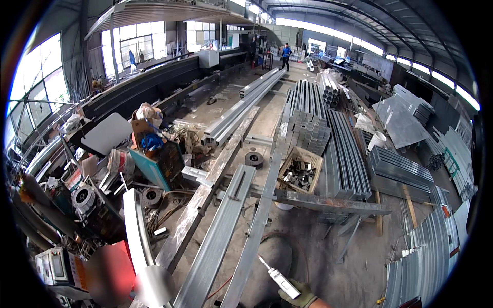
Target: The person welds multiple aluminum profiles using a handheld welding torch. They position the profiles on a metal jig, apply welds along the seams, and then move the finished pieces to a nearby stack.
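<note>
At the lower edge, my right hand (299, 294) wears an olive-green glove and is closed around a white welding torch (282, 282). The torch has a boxy body and a thin nozzle that points up and to the left. Left of it lies a long steel channel (218, 244) across the work frame, with a dark slim rod (237, 186) resting near its far end. Between the channel and my right hand runs a narrow steel rail (255, 241); the nozzle is apart from it. My left hand is outside the picture.
A yellowish crate (319, 172) of metal offcuts stands beside stacked square tubes (310, 131). A steel crossbar (334, 204) juts right. A red cable (306, 251) curves over the floor. A teal cabinet (154, 167) stands left. A person in blue (286, 53) is far back.
</note>
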### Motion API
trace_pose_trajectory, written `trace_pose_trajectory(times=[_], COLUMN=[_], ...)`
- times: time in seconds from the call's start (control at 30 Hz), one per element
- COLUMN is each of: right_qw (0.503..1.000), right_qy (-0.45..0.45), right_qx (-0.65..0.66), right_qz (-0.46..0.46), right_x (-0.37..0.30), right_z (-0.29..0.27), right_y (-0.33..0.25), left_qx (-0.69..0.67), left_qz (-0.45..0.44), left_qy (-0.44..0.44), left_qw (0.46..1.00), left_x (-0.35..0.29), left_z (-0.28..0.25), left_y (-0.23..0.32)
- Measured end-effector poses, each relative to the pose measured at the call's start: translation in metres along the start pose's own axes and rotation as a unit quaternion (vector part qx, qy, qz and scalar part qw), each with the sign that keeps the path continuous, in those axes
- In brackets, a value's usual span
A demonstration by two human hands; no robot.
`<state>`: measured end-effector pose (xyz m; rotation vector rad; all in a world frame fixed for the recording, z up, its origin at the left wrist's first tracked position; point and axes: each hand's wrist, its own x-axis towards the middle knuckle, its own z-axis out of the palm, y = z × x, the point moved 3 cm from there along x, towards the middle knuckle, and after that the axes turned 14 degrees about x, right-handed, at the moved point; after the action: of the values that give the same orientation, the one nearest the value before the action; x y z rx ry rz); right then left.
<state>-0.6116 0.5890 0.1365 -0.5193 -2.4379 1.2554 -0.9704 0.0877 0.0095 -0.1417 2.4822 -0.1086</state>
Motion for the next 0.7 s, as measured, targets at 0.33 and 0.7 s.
trace_pose_trajectory(times=[0.33,0.7], right_qw=[0.970,0.922], right_qy=[-0.110,-0.192], right_qx=[0.212,0.154], right_qz=[0.047,-0.298], right_x=[0.052,0.099], right_z=[0.029,0.051], right_y=[-0.015,-0.119], left_qx=[-0.071,-0.048], left_qz=[0.070,0.070], left_qy=[-0.031,-0.118], left_qw=[0.995,0.989], left_x=[-0.180,-0.288], left_z=[0.086,0.107], left_y=[-0.004,0.040])
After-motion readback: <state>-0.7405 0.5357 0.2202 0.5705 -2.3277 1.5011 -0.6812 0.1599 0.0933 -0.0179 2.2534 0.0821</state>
